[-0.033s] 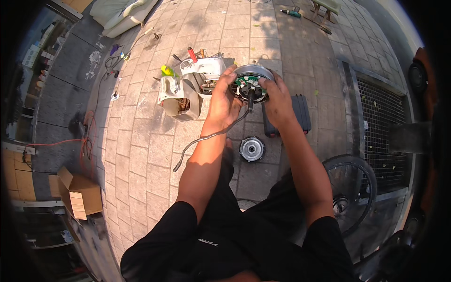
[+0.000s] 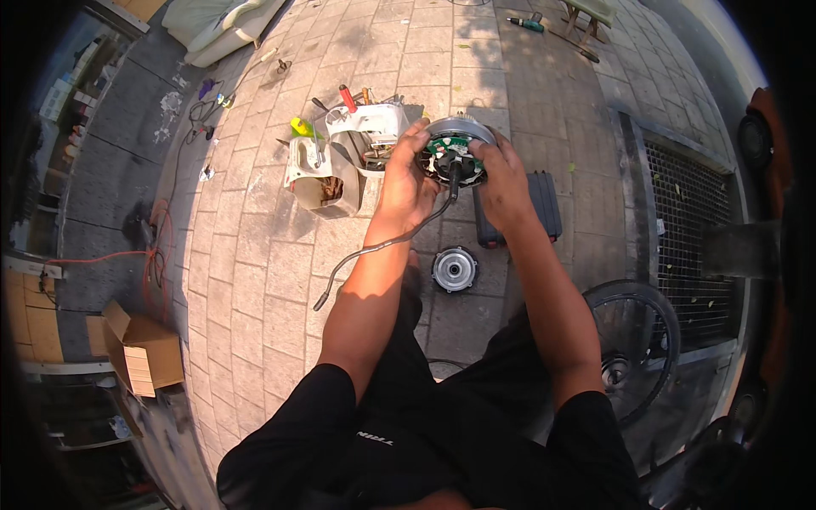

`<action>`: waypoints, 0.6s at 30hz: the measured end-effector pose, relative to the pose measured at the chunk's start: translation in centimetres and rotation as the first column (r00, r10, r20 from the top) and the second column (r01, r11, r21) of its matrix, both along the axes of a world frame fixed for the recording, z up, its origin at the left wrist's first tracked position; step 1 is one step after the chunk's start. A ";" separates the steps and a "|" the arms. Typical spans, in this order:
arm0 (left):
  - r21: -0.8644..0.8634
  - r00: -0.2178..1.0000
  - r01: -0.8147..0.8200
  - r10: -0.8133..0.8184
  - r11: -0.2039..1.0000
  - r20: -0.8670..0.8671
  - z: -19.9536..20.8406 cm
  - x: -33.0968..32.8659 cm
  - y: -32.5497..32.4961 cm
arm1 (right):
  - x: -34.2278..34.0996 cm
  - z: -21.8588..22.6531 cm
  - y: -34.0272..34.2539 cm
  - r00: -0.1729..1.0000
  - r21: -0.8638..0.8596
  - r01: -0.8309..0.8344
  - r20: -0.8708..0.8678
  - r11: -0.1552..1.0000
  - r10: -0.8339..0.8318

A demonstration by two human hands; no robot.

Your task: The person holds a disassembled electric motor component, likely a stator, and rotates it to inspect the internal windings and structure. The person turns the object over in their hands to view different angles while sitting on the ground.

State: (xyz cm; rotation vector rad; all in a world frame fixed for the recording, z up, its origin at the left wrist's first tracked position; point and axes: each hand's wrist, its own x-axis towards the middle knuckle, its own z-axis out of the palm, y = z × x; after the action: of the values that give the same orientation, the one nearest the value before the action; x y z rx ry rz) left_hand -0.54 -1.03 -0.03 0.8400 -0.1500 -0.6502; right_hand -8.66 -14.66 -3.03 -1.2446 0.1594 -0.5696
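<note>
Both hands are raised ahead of the lap: the left hand [image 2: 405, 177] and right hand [image 2: 503, 177] grasp a round motor part of silvery metal with an exposed green circuit board [image 2: 453, 151], fingers curled around opposite sides. Gripping the rim probably keeps the delicate board and dark hub uncovered. From that hub a slim, flexible black cable [image 2: 367, 250] droops across the left forearm, its end dangling loose. By the right leg lies a black-tyred spoked wheel [image 2: 616, 371]. Between the feet and just below the hands, a ridged, disc-shaped silver metal cover [image 2: 455, 270] lies on rough grey paving [image 2: 280, 289], perhaps for easy reach. Beyond are a hard, ribbed black case [image 2: 545, 208] and cut-open white plastic containers [image 2: 347, 200], one bristling with tools; farther off, a green power drill [image 2: 529, 25].
</note>
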 end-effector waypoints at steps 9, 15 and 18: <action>0.053 1.000 -0.011 0.010 0.999 0.003 -0.1 -0.1 -0.3 | 0.1 -1.0 -0.3 1.000 0.016 0.013 -0.013 1.000 -0.013; 0.082 1.000 -0.010 0.010 0.997 0.004 -0.1 -0.2 -0.4 | 0.0 -1.1 -0.4 1.000 0.028 0.006 -0.005 1.000 -0.006; 0.067 1.000 0.001 -0.001 0.998 0.005 -0.2 -0.2 -0.4 | -0.1 -0.9 -0.5 1.000 0.013 0.016 -0.021 1.000 -0.016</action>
State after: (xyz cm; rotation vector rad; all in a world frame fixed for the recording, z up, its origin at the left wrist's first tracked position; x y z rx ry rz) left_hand -0.75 -1.42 -0.23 0.9059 -0.1344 -0.6567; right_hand -8.73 -15.12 -3.96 -1.2379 0.1906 -0.5690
